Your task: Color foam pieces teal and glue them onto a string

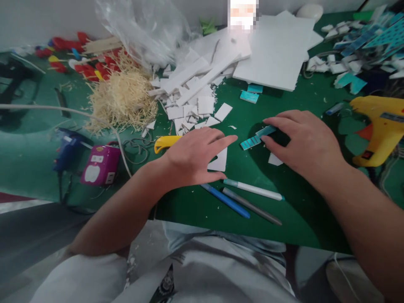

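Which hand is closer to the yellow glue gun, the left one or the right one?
Right. The right hand is beside the yellow glue gun, not touching it, pinching a small blue piece. The left hand is farther away, beyond the right hand.

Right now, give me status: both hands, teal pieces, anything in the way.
Left hand open, fingers spread. Right hand pinching teal piece; striped teal piece beside it. White marker near left hand, yellow handle partly hidden behind it.
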Action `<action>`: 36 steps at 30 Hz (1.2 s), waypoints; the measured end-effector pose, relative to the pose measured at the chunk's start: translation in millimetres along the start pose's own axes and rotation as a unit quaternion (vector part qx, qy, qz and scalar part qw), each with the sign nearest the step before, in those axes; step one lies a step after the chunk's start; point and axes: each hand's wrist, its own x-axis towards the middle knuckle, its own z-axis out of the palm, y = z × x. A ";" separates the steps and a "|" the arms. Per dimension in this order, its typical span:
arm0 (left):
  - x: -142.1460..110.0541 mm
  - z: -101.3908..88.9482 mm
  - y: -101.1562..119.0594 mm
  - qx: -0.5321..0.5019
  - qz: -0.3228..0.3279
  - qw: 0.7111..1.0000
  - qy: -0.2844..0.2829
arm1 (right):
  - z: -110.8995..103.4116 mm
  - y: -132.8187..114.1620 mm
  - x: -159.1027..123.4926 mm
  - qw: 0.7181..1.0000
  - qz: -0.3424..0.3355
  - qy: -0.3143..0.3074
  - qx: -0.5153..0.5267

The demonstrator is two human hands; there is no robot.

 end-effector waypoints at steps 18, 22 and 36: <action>0.5 6.1 -4.6 0.027 -0.008 0.999 -0.019 | -15.5 8.5 -9.0 1.000 -0.018 0.015 -0.005; -0.3 5.8 -5.8 0.018 -0.003 1.000 -0.012 | -13.2 18.5 -8.8 0.997 -0.074 0.020 0.013; -0.1 8.2 -5.5 0.019 -0.006 1.000 -0.007 | -5.1 2.4 0.5 0.998 0.005 0.032 0.047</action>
